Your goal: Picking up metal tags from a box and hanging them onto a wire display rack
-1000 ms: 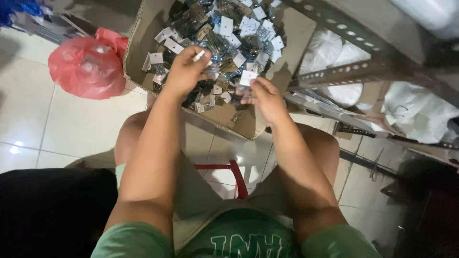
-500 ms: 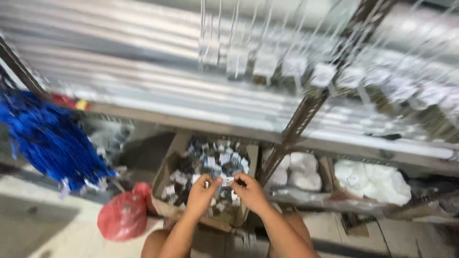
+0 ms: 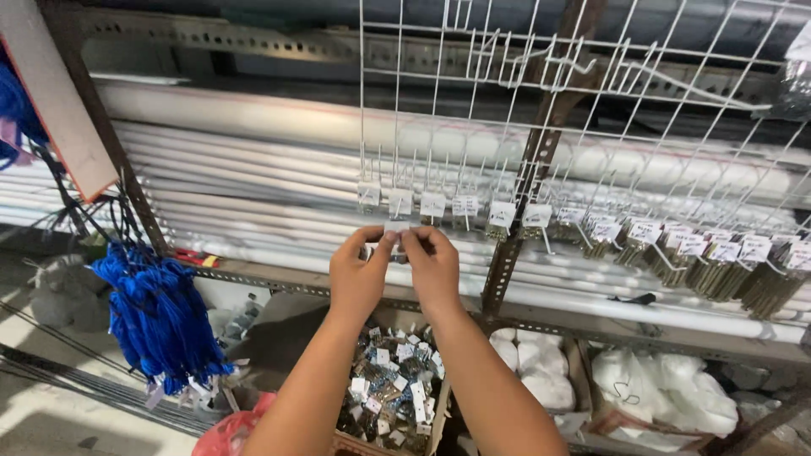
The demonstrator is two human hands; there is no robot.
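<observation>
Both hands are raised in front of a white wire grid (image 3: 473, 101). My left hand (image 3: 361, 274) and my right hand (image 3: 432, 268) together pinch one small white-carded packet (image 3: 397, 228) between thumbs and forefingers, close to the row of hooks. Similar small carded packets (image 3: 432, 205) hang on the hooks just above and to the right. Below my forearms stands an open cardboard box (image 3: 390, 393) full of several more such packets.
White tubes (image 3: 253, 160) lie stacked on the metal shelf behind the grid. A bundle of blue cords (image 3: 156, 317) hangs at the left. A red plastic bag (image 3: 221, 435) sits by the box. White bagged goods (image 3: 659, 393) fill the lower right shelf.
The view has swung up from the box to the wire grid. Both hands have lifted out of the box and now hold one packet up at the hooks.
</observation>
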